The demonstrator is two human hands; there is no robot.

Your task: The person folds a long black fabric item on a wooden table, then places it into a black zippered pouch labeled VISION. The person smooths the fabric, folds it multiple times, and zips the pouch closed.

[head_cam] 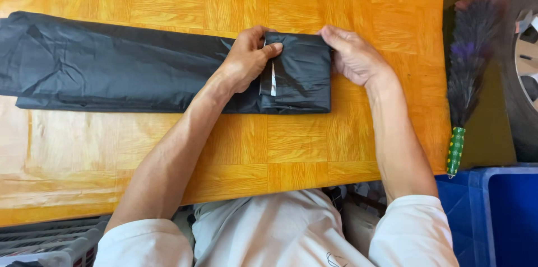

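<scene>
Two hands fold the end of a long black bag on a wooden table.

Nearest the camera: white sleeves, with a grey crate (50, 242) at lower left and a blue bin (493, 216) at lower right, both below the table (224, 155) edge. A broad strip of bare wood lies between that near edge and the bag. The black bag (112, 68) stretches flat from the left edge of view to a folded block right of centre. The left hand (246, 57) presses on the fold, thumb and fingers pinched together on its upper flap. The right hand (353, 54) rests at the block's right edge, fingers curled on the top corner; whether it grips or only steadies is unclear. Right of the table edge hangs a feather duster (468, 71) with a green handle. Beyond the bag, open wood runs to the frame's top.
</scene>
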